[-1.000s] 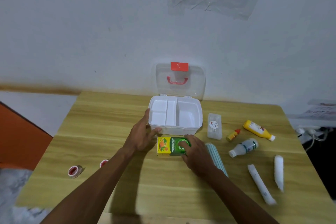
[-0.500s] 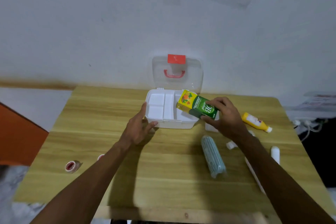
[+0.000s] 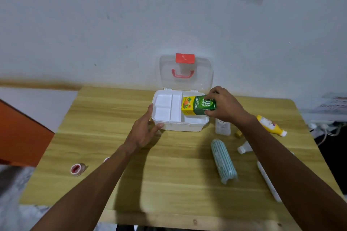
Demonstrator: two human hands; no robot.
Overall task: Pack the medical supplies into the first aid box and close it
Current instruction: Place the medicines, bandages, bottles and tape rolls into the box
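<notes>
The white first aid box [image 3: 185,126] stands open at the table's far middle, its clear lid [image 3: 203,78] with red latch and handle leaning upright against the wall. My right hand [image 3: 223,107] grips a green and yellow medicine carton [image 3: 197,106], tilted into the box's right compartment. My left hand [image 3: 145,130] rests flat against the box's left front corner, fingers spread. On the table lie a striped teal roll [image 3: 223,161], a yellow bottle [image 3: 270,125], a white bottle [image 3: 244,148], a clear flat case [image 3: 222,127], a long white tube [image 3: 268,184] and a tape roll [image 3: 77,169].
The wooden table [image 3: 169,184] ends at a pale front edge close to me. A second small red-and-white tape roll [image 3: 106,159] peeks out beside my left forearm. An orange surface [image 3: 20,133] lies to the left. Cables and a socket [image 3: 326,127] sit off the right side.
My right hand lifted the carton from the table in front of the box and has lowered it into the right compartment. My left hand stayed at the box's corner.
</notes>
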